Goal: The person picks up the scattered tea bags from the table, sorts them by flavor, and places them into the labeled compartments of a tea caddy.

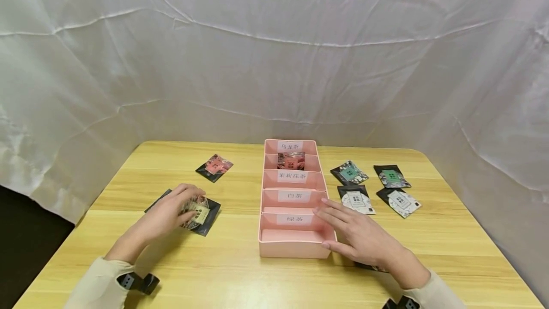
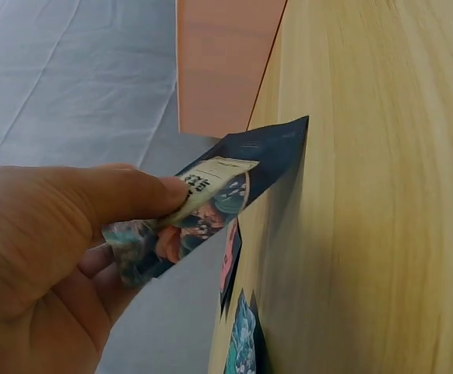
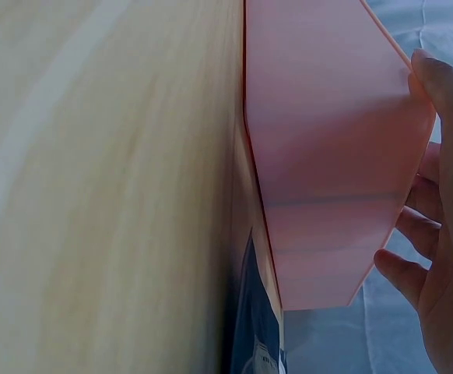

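Observation:
My left hand (image 1: 165, 213) pinches a dark tea sachet (image 2: 199, 206) with a pale yellow label between thumb and fingers, tilted just above the table. Another dark sachet (image 1: 159, 198) lies partly hidden behind that hand. The long pink divided box (image 1: 293, 251) stands at the middle of the table, with paper labels on its dividers. Fingers of my right hand (image 1: 364, 237) lie over the box's right rim, and its thumb touches near the front corner. A red-labelled sachet (image 1: 291, 161) stands in the second compartment from the back.
A red-labelled sachet (image 1: 216, 167) lies left of the box. On the right are two green-labelled sachets (image 1: 349, 172) (image 1: 392, 176) and two white-labelled sachets (image 1: 357, 199) (image 1: 399, 201). One more sachet (image 1: 371, 267) shows partly beneath my right hand. Pale cloth (image 1: 274, 75) hangs behind the table.

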The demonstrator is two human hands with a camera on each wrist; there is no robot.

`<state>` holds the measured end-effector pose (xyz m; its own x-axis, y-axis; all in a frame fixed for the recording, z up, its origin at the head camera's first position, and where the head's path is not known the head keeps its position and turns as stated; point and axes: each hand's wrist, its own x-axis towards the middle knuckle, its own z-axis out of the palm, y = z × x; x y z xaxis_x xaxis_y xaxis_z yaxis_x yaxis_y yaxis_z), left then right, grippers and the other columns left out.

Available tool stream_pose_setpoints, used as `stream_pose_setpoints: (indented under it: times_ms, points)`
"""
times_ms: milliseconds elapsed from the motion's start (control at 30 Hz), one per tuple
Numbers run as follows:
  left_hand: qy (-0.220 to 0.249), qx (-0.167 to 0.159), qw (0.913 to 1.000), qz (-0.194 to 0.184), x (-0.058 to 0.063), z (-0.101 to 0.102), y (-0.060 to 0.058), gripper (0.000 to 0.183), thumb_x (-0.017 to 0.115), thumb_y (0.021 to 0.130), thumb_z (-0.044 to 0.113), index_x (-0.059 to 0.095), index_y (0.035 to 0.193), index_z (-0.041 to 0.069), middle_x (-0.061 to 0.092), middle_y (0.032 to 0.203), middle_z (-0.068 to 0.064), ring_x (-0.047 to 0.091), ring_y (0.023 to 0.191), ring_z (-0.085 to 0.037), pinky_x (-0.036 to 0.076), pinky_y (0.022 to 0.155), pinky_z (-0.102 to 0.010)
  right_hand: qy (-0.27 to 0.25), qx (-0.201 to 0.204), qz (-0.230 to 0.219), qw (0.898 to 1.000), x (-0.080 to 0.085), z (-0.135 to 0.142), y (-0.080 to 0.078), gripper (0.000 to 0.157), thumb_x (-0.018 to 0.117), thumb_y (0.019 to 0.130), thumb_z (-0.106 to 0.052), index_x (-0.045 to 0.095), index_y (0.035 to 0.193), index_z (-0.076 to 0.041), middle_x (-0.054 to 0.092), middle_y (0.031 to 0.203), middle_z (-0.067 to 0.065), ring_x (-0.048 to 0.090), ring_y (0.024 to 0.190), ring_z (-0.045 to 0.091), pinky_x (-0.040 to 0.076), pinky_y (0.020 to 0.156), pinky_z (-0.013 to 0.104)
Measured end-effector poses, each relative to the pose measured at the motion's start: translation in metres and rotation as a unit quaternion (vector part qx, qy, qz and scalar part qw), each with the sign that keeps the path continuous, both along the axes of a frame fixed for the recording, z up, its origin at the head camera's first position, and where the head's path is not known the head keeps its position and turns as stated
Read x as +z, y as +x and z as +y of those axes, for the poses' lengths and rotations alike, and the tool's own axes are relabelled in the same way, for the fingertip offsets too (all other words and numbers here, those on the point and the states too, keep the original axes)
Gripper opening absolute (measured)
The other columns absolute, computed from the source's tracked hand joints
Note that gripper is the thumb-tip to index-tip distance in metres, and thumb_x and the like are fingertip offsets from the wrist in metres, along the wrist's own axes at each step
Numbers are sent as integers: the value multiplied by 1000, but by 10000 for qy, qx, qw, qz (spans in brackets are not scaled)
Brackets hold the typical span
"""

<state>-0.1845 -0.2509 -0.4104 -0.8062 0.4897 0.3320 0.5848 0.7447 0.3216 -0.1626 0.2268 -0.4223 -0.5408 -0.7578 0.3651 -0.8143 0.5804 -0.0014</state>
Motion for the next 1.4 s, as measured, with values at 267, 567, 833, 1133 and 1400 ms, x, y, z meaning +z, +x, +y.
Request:
stream_pose_setpoints:
  times_ms: [267, 567, 833, 1133, 1400]
  points:
    - [301, 583, 9968, -466, 6, 1, -1, 58, 73, 88, 11, 48, 139, 5, 59, 129, -20, 63, 102, -37, 50, 91, -56, 17, -13, -4, 10000, 1, 0, 0, 66, 56, 95, -53, 45, 147, -15, 42, 151, 12, 40, 137, 28, 39, 107, 46]
    - [496, 858, 9931, -628, 11, 0, 0, 46, 57, 101, 19, 43, 143, 11, 62, 76, -5, 47, 56, -10, 49, 68, -43, -1, -5, 1, 10000, 0, 1, 1, 66, 55, 95, -53, 46, 147, -14, 42, 151, 12, 40, 137, 28, 40, 106, 47]
    - [665, 993, 9905, -687, 12, 0, 0, 47, 60, 99, 15, 42, 142, 6, 69, 94, -15, 64, 68, -21, 55, 59, -38, 21, -49, -17, 10000, 0, 1, 1, 66, 56, 95, -53, 45, 148, -15, 42, 151, 12, 39, 138, 27, 40, 106, 46]
    - [770, 1285, 9874, -512, 13, 1, 0, 30, 63, 97, 23, 61, 122, 5, 71, 95, -12, 67, 81, -28, 56, 69, -46, 23, -37, -114, 9999, 0, 0, 0, 65, 56, 95, -52, 44, 149, -17, 43, 151, 9, 38, 139, 25, 42, 105, 47]
    - [992, 1311, 9852, -474, 22, 7, -4, 31, 62, 97, 26, 62, 121, 6, 72, 99, -13, 68, 87, -34, 56, 76, -52, -4, -37, -76, 10000, 0, 0, 1, 65, 55, 95, -52, 45, 148, -15, 43, 150, 10, 38, 138, 26, 41, 106, 47]
